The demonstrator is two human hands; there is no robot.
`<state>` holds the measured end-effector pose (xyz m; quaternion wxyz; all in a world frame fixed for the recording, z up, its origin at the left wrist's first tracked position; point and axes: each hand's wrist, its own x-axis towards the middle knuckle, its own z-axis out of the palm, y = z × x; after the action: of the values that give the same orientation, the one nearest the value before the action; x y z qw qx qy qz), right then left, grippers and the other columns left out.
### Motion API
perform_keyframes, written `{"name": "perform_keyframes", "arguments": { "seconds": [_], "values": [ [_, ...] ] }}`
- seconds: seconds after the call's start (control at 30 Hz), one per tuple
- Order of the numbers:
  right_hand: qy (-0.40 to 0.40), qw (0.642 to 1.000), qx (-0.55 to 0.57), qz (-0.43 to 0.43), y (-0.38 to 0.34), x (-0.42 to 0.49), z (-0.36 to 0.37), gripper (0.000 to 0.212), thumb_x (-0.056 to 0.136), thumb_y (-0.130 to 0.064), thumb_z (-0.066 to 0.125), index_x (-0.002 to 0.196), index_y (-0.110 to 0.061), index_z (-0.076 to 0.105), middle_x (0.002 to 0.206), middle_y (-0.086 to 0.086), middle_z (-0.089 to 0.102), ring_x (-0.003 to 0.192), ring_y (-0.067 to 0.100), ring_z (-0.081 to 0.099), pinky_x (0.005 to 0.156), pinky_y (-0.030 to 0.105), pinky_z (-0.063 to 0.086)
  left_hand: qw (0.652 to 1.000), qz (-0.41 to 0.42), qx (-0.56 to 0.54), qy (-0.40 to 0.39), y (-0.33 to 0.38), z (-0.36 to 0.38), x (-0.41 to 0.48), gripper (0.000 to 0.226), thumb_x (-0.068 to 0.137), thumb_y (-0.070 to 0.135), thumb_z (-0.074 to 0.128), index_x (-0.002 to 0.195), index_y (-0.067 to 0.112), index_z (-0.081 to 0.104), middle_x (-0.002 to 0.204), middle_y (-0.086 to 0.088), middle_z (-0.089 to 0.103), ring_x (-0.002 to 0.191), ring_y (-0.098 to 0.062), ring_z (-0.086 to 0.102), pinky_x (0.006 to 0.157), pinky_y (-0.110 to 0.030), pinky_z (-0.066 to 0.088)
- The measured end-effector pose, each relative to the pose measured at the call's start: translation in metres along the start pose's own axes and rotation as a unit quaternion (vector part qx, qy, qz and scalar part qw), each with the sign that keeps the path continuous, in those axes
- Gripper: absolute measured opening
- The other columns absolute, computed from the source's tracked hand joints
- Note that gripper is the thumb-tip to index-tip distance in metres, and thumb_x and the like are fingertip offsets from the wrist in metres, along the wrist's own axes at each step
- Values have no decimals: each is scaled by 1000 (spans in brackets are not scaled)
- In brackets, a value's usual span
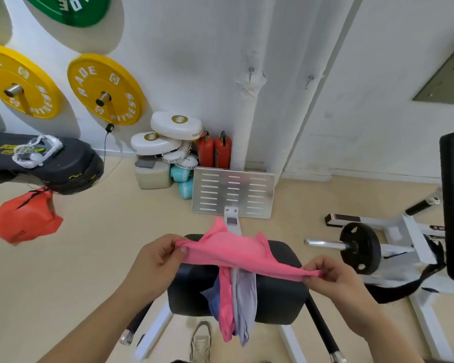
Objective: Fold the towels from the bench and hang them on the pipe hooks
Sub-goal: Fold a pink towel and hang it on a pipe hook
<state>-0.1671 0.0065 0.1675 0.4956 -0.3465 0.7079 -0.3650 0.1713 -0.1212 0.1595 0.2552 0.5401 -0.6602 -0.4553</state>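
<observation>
Two ends of a pink towel (228, 252) are pinched by the left hand (155, 260) and right hand (333, 279) over the padded surface (278, 292), where more towels (244, 297) hang. Behind stands a metal footplate (233, 192).

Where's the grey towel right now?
Head view, low centre: the grey towel hangs over the black bench pad, just right of a draped pink towel, below the stretched pink towel held by the left hand and right hand.

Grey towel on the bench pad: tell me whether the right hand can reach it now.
Probably not yet: the right hand pinches the stretched pink towel, which crosses above the grey towel. Once freed, nothing else seems to block it.
</observation>
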Motion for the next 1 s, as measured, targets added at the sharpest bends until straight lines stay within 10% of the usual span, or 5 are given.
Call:
{"name": "perform_keyframes", "arguments": {
  "seconds": [0.4, 0.57, 1.0],
  "values": [
    [-26, 999, -18, -17, 81, -79, -1, 14, 99, -21, 65, 85, -24, 63, 81, 22, 62, 70, 22, 53, 69, 38, 45, 997, -20, 60, 52, -26, 38, -132, 29, 103, 9, 51, 97, 30, 70, 88, 14, 73, 84, -6, 64, 66, -10, 45],
    [-9, 998, -30, -60, 98, -107, -1, 13, 101, -25, 61, 89, -21, 60, 69, -1, 54, 56, 10, 43, 48, 21, 36, 996, -12, 58, 68, -21, 52, -157, 27, 103, 12, 52, 97, 33, 69, 90, 18, 71, 86, -5, 64, 64, -8, 45],
    [61, 998, 2, -23, 106, -30, 11, 10, 97, -18, 68, 88, -19, 64, 84, 22, 70, 82, 46, 66, 73, 59, 61, 996, -52, 67, 35, -56, 63, -73, 21, 103, 21, 53, 95, 31, 69, 84, 9, 72, 78, -9, 64, 70, -33, 52]
  ]
}}
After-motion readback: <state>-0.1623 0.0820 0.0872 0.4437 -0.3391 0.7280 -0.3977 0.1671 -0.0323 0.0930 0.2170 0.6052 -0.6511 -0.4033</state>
